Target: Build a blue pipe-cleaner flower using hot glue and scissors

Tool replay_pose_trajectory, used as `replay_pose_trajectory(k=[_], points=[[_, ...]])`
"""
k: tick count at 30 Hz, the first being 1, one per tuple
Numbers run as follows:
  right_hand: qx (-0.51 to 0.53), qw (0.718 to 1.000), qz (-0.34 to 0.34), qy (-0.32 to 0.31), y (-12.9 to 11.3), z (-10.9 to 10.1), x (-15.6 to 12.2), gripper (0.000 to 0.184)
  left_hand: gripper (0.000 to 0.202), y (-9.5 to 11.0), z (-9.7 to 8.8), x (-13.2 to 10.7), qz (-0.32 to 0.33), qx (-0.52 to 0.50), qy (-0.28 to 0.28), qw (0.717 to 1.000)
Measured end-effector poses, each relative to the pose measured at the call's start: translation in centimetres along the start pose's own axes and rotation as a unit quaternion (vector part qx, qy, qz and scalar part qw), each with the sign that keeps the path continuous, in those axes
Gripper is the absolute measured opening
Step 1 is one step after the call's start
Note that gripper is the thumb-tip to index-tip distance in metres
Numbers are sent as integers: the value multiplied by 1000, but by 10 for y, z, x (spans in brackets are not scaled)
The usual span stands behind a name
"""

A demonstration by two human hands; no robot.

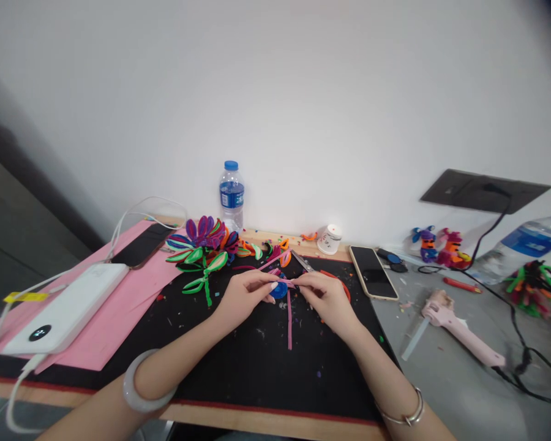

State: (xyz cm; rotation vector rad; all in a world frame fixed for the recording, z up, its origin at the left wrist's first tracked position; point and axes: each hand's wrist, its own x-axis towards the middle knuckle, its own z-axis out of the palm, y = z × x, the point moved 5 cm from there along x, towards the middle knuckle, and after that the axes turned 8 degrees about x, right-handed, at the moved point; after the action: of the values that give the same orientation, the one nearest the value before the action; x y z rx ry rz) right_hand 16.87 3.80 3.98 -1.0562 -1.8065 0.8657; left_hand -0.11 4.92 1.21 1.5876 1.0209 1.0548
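Both hands meet over a black mat (266, 361). My left hand (250, 291) is closed, pinching a pink pipe cleaner (289, 318) near its top end. My right hand (324, 297) is closed on the same pink pipe cleaner, whose loose end hangs down over the mat toward me. A small blue round piece (279, 290) sits between the two hands, partly hidden by the fingers. Just behind the hands lies a cluster of pipe-cleaner flowers (206, 242) in purple, green and orange.
A water bottle (232, 196) stands by the wall. A phone (373, 272), a small white pot (329, 239) and a pink glue gun (459, 331) lie to the right. A white power bank (68, 309) and another phone (142, 245) rest on pink paper (114, 312) at left.
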Motion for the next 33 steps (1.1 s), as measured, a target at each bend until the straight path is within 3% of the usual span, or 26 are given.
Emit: replay_pose_trajectory(k=[3,8,15,24,33], points=[[-1,999,35,-9,6,3,-1,19,21,3,0,-1,64,61,0,996],[82,987,138,-19,20,7,-3,19,20,16,-2,-5,178,181,24,967],[131,972,188,-47,27,9,-6,17,20,21,-1,-8,245,252,35,935],[140,969,194,-64,27,10,-6,17,19,19,-2,-6,204,227,31,952],[163,962,201,-82,23,11,-6,24,22,1,1,0,30,10,-7,999]])
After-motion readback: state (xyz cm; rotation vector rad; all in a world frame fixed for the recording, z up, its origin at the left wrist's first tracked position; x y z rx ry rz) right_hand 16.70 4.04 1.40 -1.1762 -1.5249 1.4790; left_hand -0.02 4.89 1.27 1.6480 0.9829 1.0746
